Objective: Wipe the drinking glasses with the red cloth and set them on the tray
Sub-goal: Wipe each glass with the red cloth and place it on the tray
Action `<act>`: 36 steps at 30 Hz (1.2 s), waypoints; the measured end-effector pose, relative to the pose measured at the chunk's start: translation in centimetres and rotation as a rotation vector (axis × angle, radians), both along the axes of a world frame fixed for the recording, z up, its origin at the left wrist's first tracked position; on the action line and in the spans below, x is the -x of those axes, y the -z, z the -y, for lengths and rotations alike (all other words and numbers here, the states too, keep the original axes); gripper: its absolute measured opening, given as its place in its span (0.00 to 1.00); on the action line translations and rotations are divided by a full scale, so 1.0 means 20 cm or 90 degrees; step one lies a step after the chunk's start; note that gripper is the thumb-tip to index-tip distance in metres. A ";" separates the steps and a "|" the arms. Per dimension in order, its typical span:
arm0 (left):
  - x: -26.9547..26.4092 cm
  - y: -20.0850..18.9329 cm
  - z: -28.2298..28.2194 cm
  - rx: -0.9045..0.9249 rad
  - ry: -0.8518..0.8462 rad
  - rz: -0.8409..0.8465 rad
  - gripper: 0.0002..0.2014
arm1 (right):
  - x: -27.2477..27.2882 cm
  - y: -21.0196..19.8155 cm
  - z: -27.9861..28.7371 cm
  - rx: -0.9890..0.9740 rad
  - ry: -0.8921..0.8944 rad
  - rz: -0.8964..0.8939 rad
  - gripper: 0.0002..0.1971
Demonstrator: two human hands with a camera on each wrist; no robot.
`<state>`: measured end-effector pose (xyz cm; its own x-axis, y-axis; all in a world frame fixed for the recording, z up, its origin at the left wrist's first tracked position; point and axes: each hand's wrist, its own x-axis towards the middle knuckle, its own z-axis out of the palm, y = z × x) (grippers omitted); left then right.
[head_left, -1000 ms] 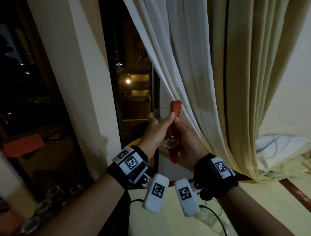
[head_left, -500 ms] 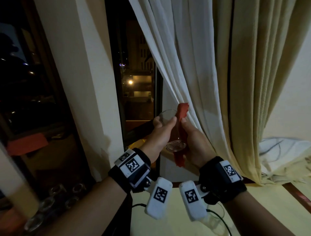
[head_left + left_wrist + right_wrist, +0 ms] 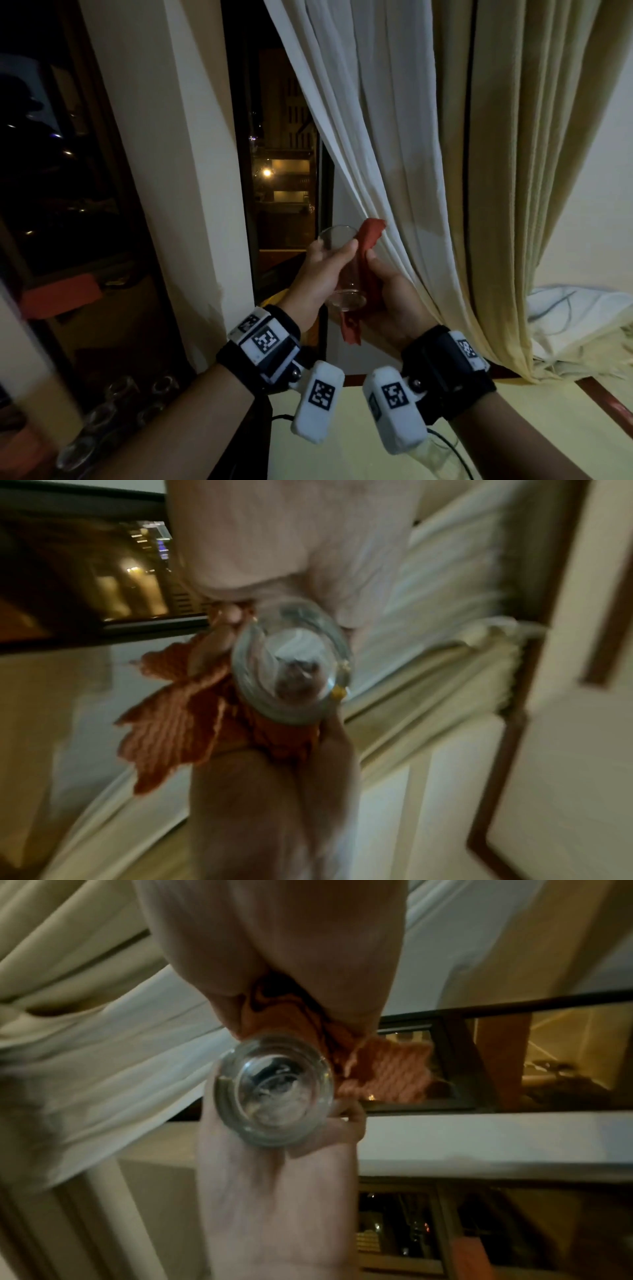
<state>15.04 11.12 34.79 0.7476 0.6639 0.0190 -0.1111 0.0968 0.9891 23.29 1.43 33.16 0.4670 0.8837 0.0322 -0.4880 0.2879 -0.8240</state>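
Note:
A clear drinking glass (image 3: 342,270) is held up in front of the window, its rim tilted away from me. My left hand (image 3: 322,274) grips it from the left, thumb across its side. My right hand (image 3: 388,294) holds the red cloth (image 3: 370,240) pressed along the glass's right side, with a cloth end hanging below the base. The left wrist view shows the glass base (image 3: 291,669) and the cloth (image 3: 178,718) bunched beside it. In the right wrist view the glass base (image 3: 274,1088) faces the camera, with the cloth (image 3: 387,1069) behind it.
Pale curtains (image 3: 394,137) hang just right of the hands. Several glasses (image 3: 113,411) stand in the dim lower left. A yellow table (image 3: 342,452) lies below my wrists, with a clear glass (image 3: 435,459) and a cable on it. A white fabric heap (image 3: 582,325) sits at right.
Both hands kept their grips and drifted slightly right and down in the view. The cloth stays against the glass's right side.

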 end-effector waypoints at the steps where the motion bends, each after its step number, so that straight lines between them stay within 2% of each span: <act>1: 0.01 0.00 -0.02 0.035 0.040 0.013 0.37 | -0.01 0.01 0.00 -0.006 -0.006 -0.023 0.27; 3: 0.03 0.00 -0.03 0.066 0.092 0.027 0.36 | -0.03 0.03 0.00 -0.003 -0.013 -0.045 0.30; 5: 0.03 0.01 -0.03 0.059 0.049 0.015 0.27 | -0.03 0.05 -0.01 0.007 0.005 -0.022 0.29; 7: 0.02 0.02 0.00 0.035 -0.002 -0.004 0.22 | -0.01 0.06 -0.02 0.020 0.037 0.037 0.22; 9: 0.02 0.03 0.03 -0.001 -0.005 -0.018 0.26 | 0.01 0.04 -0.01 0.027 0.064 0.093 0.18; 11: 0.02 0.03 0.05 -0.045 -0.011 -0.021 0.32 | 0.02 0.04 -0.01 0.023 0.058 0.093 0.19; 15: 0.05 -0.02 0.03 0.032 0.068 0.019 0.29 | 0.01 0.02 0.03 0.004 0.009 -0.039 0.27; 17: 0.07 -0.02 0.01 0.044 0.095 0.027 0.33 | 0.00 0.00 0.05 0.002 -0.006 -0.040 0.27; 18: 0.07 -0.01 0.01 0.052 0.076 0.033 0.35 | 0.00 0.00 0.06 0.000 0.000 -0.020 0.26; 21: 0.06 -0.03 0.05 0.030 -0.002 0.010 0.26 | 0.01 0.01 0.06 -0.004 0.036 0.043 0.19; 23: 0.04 -0.03 0.09 -0.031 -0.010 -0.034 0.28 | 0.03 0.03 0.05 -0.009 0.042 0.067 0.16; 25: 0.05 -0.03 0.12 -0.063 -0.020 -0.027 0.30 | 0.05 0.02 0.06 -0.019 0.037 0.040 0.19; 28: 0.08 -0.04 0.10 -0.019 0.065 0.001 0.24 | 0.02 0.00 0.09 -0.032 0.004 -0.047 0.26; 29: 0.09 -0.04 0.10 -0.009 0.087 0.003 0.25 | 0.01 0.00 0.09 -0.026 0.000 -0.061 0.27; 32: 0.09 -0.02 0.08 0.023 0.055 0.018 0.29 | 0.00 0.01 0.08 -0.017 0.046 0.016 0.19; 34: 0.08 0.00 0.10 -0.008 0.000 -0.010 0.26 | 0.03 0.03 0.06 0.003 0.078 0.080 0.16; 35: 0.07 0.00 0.12 -0.042 -0.016 -0.041 0.28 | 0.04 0.04 0.05 0.015 0.080 0.094 0.16; 36: 0.06 0.01 0.14 -0.085 -0.036 -0.068 0.35 | 0.05 0.05 0.05 0.023 0.076 0.100 0.16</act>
